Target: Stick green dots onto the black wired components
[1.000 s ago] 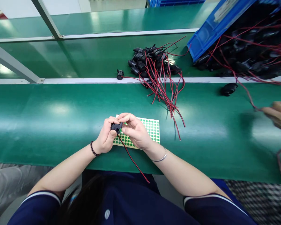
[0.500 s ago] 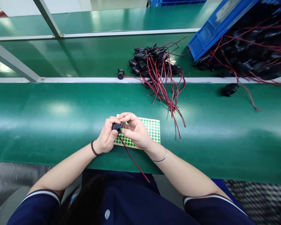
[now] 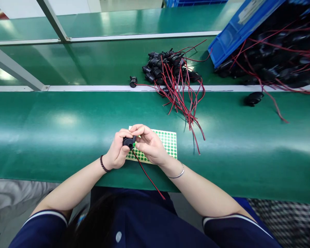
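A small round black buzzer (image 3: pixel 128 141) sits pinched between both hands, just above the near edge of a sheet of green dot stickers (image 3: pixel 167 142). The left hand (image 3: pixel 117 151) is curled around the buzzer, thumb and fingers clamped on its body. The right hand (image 3: pixel 150 144) has its fingertips pressed together against the buzzer's right side, where a speck of green shows at the part's face. A red and black lead wire (image 3: pixel 147 175) hangs from the buzzer and runs down toward the person's lap, past the front edge of the green surface (image 3: pixel 54 137). The sticker sheet lies flat on that surface, partly hidden beneath both hands. The left wrist carries a dark beaded bracelet (image 3: pixel 102 164), the right a thin silver bangle (image 3: pixel 177 174).

Farther back, a pile of black buzzers with red wires (image 3: pixel 170 70) straddles the pale rail (image 3: pixel 93 88) that divides the surface, its leads trailing toward the sticker sheet. One loose buzzer (image 3: pixel 132 81) lies just left of the pile, and another (image 3: pixel 252 99) lies to the right. At the top right a blue plastic bin (image 3: pixel 232 31) lies tipped, more wired buzzers spilling from it.
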